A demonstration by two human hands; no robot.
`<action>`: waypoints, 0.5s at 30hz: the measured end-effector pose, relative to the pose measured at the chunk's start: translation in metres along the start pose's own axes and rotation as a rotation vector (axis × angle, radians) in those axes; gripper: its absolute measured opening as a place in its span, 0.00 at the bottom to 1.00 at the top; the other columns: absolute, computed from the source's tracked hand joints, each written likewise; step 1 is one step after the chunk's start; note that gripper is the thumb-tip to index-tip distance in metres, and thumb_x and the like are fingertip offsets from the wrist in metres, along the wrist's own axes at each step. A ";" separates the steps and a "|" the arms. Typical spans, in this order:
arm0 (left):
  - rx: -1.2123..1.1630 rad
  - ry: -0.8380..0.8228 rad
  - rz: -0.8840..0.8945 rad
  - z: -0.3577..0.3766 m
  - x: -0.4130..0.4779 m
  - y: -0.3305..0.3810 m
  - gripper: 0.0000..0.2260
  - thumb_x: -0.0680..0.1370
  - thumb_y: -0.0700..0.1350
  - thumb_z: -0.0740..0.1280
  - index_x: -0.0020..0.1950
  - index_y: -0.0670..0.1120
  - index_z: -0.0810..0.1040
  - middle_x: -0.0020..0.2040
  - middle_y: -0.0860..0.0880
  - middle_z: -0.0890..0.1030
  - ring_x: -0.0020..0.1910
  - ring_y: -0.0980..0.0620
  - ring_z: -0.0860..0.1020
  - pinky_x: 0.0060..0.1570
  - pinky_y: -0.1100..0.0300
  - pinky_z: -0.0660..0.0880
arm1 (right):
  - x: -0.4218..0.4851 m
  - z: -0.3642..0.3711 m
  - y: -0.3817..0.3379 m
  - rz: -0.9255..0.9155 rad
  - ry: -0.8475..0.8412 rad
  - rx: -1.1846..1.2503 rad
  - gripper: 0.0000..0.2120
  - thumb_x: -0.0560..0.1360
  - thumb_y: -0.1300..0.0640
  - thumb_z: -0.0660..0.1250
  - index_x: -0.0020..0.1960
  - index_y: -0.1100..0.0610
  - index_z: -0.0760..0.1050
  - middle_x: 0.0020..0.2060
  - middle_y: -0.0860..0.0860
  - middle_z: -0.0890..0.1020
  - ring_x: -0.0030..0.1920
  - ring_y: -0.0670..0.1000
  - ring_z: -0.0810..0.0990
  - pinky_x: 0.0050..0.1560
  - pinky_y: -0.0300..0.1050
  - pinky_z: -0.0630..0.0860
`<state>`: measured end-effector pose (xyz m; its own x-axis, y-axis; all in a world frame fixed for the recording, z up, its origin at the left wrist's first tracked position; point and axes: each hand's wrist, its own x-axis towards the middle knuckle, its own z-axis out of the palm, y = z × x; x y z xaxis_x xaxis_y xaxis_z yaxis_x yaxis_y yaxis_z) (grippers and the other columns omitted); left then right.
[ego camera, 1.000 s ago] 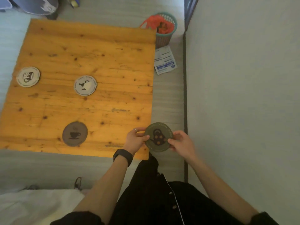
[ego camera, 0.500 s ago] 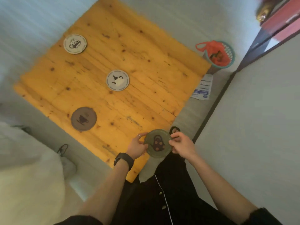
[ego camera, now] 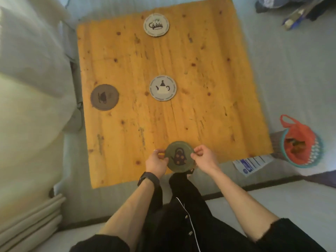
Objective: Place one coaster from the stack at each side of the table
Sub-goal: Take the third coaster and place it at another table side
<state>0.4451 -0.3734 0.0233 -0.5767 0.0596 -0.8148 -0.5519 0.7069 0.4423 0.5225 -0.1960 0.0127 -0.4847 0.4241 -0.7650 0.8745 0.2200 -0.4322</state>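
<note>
I hold a round green coaster (ego camera: 179, 156) with a dark kettle print, spotted, thin and flat, face up. My left hand (ego camera: 156, 162) pinches its left rim, my right hand (ego camera: 204, 158) pinches the right rim, fingers closed on the edge on both sides. It sits over the near edge of the wooden counter (ego camera: 209, 106), roughly mid-edge; can't tell if it touches the wood or hangs just above. A black watch (ego camera: 147, 178) is on my left wrist.

Three more coasters lie flat on the counter, well apart: a pale teapot coaster (ego camera: 163, 87) near the centre, a brown cup coaster (ego camera: 104, 97) by the left edge, and a pale coaster with a dark print (ego camera: 156, 24) by the far edge. The right edge has no coaster. A teal basket (ego camera: 301, 144) with an orange bag stands on the floor right of the counter, a printed paper (ego camera: 251, 163) beside it.
</note>
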 end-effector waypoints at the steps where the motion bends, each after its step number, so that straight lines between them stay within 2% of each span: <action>1: -0.016 0.028 -0.012 0.007 0.001 0.000 0.12 0.77 0.42 0.68 0.61 0.48 0.76 0.50 0.49 0.82 0.44 0.52 0.79 0.37 0.63 0.72 | 0.006 -0.004 0.001 -0.005 -0.009 -0.026 0.07 0.78 0.52 0.70 0.53 0.51 0.75 0.46 0.47 0.80 0.48 0.51 0.81 0.53 0.51 0.80; 4: -0.055 0.129 -0.058 0.023 0.006 0.001 0.10 0.77 0.43 0.68 0.58 0.47 0.77 0.50 0.50 0.81 0.43 0.53 0.77 0.36 0.64 0.72 | 0.019 -0.011 0.004 -0.020 -0.042 -0.081 0.08 0.78 0.51 0.69 0.55 0.51 0.75 0.46 0.45 0.80 0.48 0.48 0.80 0.50 0.45 0.78; 8: -0.092 0.222 -0.103 0.036 0.018 -0.002 0.10 0.77 0.43 0.68 0.58 0.47 0.78 0.52 0.49 0.83 0.45 0.51 0.78 0.44 0.60 0.72 | 0.030 -0.009 0.003 -0.071 -0.029 -0.103 0.09 0.78 0.52 0.69 0.57 0.53 0.76 0.47 0.45 0.80 0.47 0.47 0.79 0.42 0.39 0.71; 11: -0.102 0.250 -0.104 0.043 0.021 -0.004 0.10 0.77 0.43 0.68 0.58 0.46 0.78 0.53 0.48 0.83 0.51 0.47 0.81 0.46 0.60 0.73 | 0.034 -0.007 0.003 -0.086 -0.024 -0.105 0.09 0.79 0.53 0.69 0.58 0.53 0.76 0.48 0.45 0.79 0.48 0.46 0.78 0.44 0.39 0.71; 15: -0.097 0.276 -0.101 0.048 0.023 -0.004 0.10 0.77 0.42 0.67 0.58 0.47 0.78 0.54 0.48 0.82 0.53 0.47 0.81 0.47 0.59 0.74 | 0.035 -0.006 0.006 -0.091 0.008 -0.122 0.09 0.79 0.53 0.69 0.58 0.53 0.76 0.48 0.45 0.80 0.48 0.47 0.79 0.45 0.39 0.71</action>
<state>0.4634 -0.3412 -0.0152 -0.6507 -0.2105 -0.7296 -0.6618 0.6282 0.4090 0.5108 -0.1740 -0.0141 -0.5621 0.4044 -0.7214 0.8227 0.3629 -0.4376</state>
